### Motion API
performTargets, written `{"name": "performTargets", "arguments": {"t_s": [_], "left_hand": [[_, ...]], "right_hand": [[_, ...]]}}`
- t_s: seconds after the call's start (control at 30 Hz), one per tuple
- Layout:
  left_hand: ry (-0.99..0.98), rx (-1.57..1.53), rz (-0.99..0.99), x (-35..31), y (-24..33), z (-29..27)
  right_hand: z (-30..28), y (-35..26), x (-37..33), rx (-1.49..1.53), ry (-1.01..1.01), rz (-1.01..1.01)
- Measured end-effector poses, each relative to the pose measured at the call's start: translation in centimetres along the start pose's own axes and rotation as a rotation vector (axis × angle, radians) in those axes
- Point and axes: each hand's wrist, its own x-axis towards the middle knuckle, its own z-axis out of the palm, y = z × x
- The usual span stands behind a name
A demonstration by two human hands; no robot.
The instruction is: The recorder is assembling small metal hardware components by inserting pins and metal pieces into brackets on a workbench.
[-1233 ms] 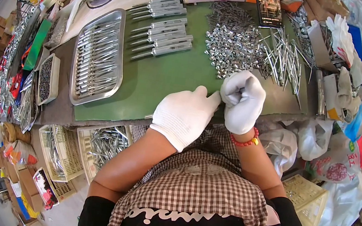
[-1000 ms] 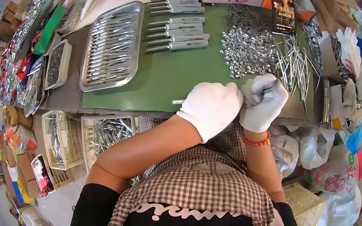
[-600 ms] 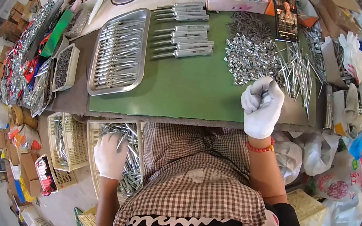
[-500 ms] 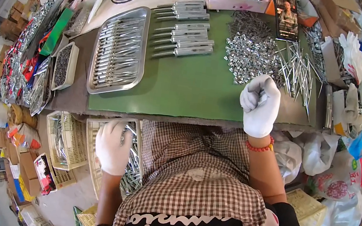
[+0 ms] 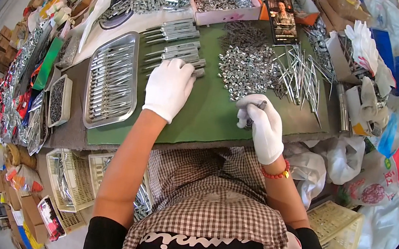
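My left hand (image 5: 167,89), in a white glove, reaches over the near end of the rows of silver metal rods with thick tube ends (image 5: 182,50). Its fingers curl down on the nearest rods, whose tube ends stick out to the right; the fingertips are partly hidden. My right hand (image 5: 262,126), also gloved, is closed near the front edge of the green work mat (image 5: 195,118). Small dark metal pieces (image 5: 263,104) show between its thumb and fingers; their kind is unclear. Just beyond it lies a heap of small shiny metal clips (image 5: 244,69).
A metal tray (image 5: 133,89) of rods stands at left. Dark small parts (image 5: 246,37) and loose long pins (image 5: 301,80) lie beyond and right of the clips. At the back are a pink box (image 5: 224,20) of parts and a phone (image 5: 280,20). Plastic crates (image 5: 73,178) stand below the table.
My left hand has risen from the crate below the table onto the rods. My right hand has come nearer and leftward, with small dark pieces now showing in it. The view has shifted.
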Motion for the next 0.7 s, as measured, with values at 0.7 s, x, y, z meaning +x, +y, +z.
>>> {"name": "performTargets", "arguments": {"t_s": [0.7], "left_hand": [[-0.166,-0.351,0.183,-4.0,6.1,-4.6]], "right_hand": [[-0.4,-2.9,-0.1,-0.608,-0.127,0.277]]}}
